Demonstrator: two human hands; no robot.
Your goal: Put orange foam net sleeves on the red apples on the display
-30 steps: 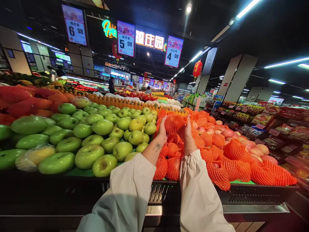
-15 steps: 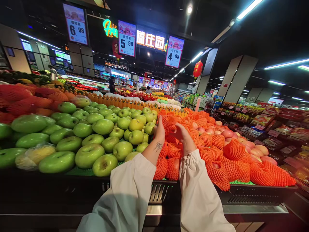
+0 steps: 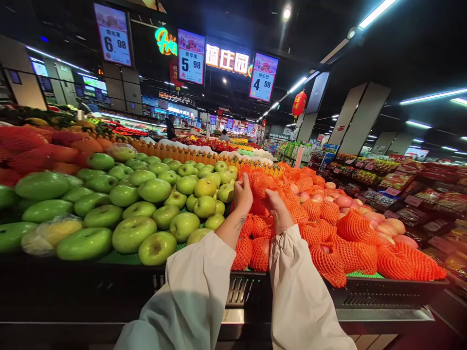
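Both my hands reach over the display, close together above the netted fruit. Between them is a fruit in an orange foam net (image 3: 261, 183); what is under the net is hidden. My left hand (image 3: 243, 197) is closed against its left side, thumb up. From the right, my right hand (image 3: 278, 208) grips the netting with its thumb, other fingers mostly hidden. Beneath and beside them lie several more orange foam nets (image 3: 261, 226), next to bare pinkish apples (image 3: 345, 201). Green apples (image 3: 134, 234) fill the display left of my hands.
A black slatted tray edge (image 3: 386, 294) runs along the front. Red netted fruit (image 3: 25, 146) is piled at the far left. A low yellow picket fence (image 3: 178, 154) stands behind the apples. Packaged goods (image 3: 397, 180) line shelves at the right. Price signs (image 3: 191, 57) hang above.
My fingers have closed in on the orange foam net, and the netting between my hands has shifted slightly. My right hand has moved a little left. The view is nearly unchanged.
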